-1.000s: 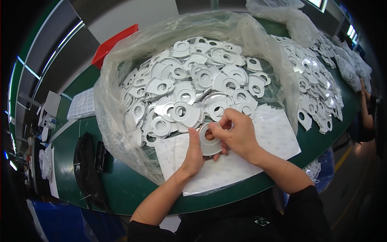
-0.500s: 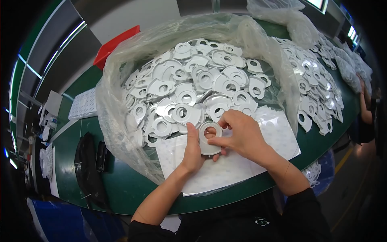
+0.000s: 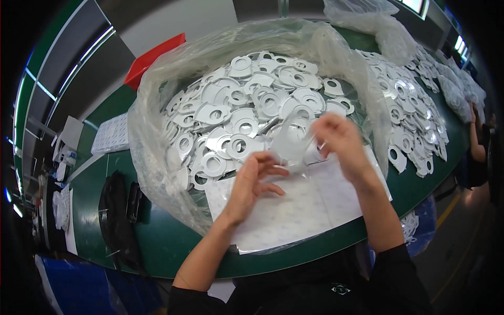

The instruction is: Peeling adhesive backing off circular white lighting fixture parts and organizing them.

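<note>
A white plastic ring-shaped part (image 3: 290, 144), smeared by motion, is in the air between my hands, over the near edge of a heap of similar white parts (image 3: 215, 113). My left hand (image 3: 251, 184) is just left of it, fingers apart and holding nothing I can see. To its right, my right hand (image 3: 340, 142) is blurred, fingertips close to the part; whether they grip it I cannot tell. Below both hands lies a stack of white sheets (image 3: 294, 215) with faint printing.
A clear plastic bag (image 3: 144, 152) is rolled open around the heap on the green table (image 3: 163, 241). More white parts (image 3: 412, 121) spread at right. A red bin (image 3: 152, 58), a black pouch (image 3: 114, 220) and a white printed sheet stack (image 3: 111, 135) are at left. Another person's arm (image 3: 476, 136) shows far right.
The ring-shaped part has left my left hand and moved up toward the heap. My right hand has swung up and right, and the left hand's fingers have spread.
</note>
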Tool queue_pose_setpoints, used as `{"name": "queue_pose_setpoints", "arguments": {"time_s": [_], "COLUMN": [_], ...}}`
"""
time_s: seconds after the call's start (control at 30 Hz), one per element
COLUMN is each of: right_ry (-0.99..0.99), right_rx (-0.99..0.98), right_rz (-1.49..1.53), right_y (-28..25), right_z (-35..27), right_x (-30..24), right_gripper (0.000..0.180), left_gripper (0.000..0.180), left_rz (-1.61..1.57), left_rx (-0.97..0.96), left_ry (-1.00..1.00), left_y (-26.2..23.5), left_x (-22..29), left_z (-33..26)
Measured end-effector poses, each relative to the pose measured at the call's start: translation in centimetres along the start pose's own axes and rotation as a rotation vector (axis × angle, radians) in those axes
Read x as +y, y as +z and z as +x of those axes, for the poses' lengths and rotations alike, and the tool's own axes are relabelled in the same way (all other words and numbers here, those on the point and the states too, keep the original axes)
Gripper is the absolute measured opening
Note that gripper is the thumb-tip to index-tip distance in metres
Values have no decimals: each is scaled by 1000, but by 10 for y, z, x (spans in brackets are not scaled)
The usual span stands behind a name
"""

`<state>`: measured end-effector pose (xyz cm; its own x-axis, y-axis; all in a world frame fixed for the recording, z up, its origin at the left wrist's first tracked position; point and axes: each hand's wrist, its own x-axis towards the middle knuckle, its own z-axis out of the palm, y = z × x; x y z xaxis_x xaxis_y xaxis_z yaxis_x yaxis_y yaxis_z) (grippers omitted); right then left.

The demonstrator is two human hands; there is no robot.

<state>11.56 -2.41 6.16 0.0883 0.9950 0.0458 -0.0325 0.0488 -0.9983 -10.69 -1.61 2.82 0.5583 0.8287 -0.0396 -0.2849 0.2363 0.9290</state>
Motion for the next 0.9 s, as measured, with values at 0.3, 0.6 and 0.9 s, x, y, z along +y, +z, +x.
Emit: {"name": "queue_pose_setpoints", "arguments": {"time_s": [0.3, 0.6, 0.9], "right_ry": [-286, -662, -440], "right_rx": [596, -655, -816], "right_rz": [442, -726, -994], "right_y": [-28, 81, 113], "right_z": [11, -46, -45], "right_x": [-13, 42, 24], "right_gripper": [24, 28, 34], "left_gripper": [54, 66, 70], "left_rz": [1549, 1381, 1105], "left_rx": [459, 513, 534], "left_ry": [548, 440, 575], "left_y": [-38, -38, -33], "left_x": [11, 8, 22], "left_z": [12, 14, 7]}}
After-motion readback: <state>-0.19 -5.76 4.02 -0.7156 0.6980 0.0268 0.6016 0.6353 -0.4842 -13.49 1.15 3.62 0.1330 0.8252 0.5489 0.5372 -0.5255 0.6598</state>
